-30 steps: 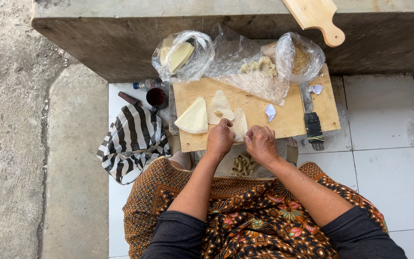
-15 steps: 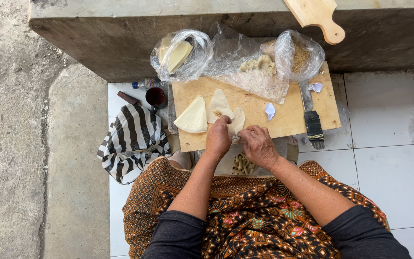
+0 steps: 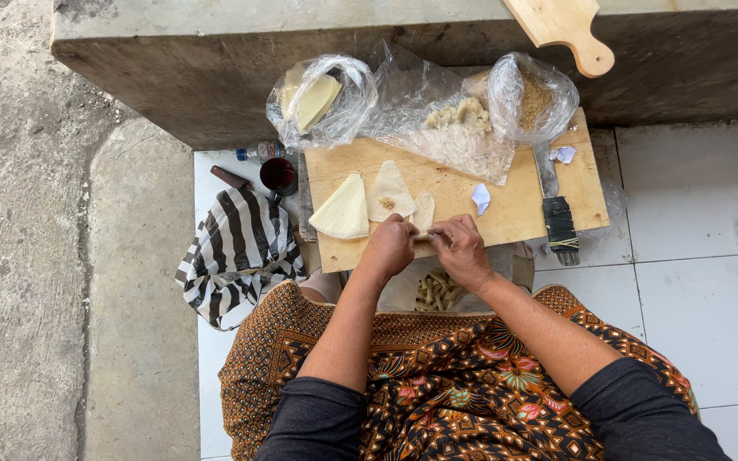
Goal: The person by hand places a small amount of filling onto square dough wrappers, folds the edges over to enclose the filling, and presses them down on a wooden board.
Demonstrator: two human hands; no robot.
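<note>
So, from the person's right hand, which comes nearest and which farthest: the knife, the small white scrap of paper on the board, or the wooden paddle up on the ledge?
Measured from the right hand:
1. Scrap of white paper, just above the hand on the cutting board.
2. Knife, to the right, lying along the board's right side.
3. Wooden paddle, far up on the concrete ledge.

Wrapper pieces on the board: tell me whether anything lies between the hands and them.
Nothing visible does. The left hand and right hand are already pinching the small wrapper piece at the near edge of the cutting board. The other wrappers lie just left, with bare board between.
</note>
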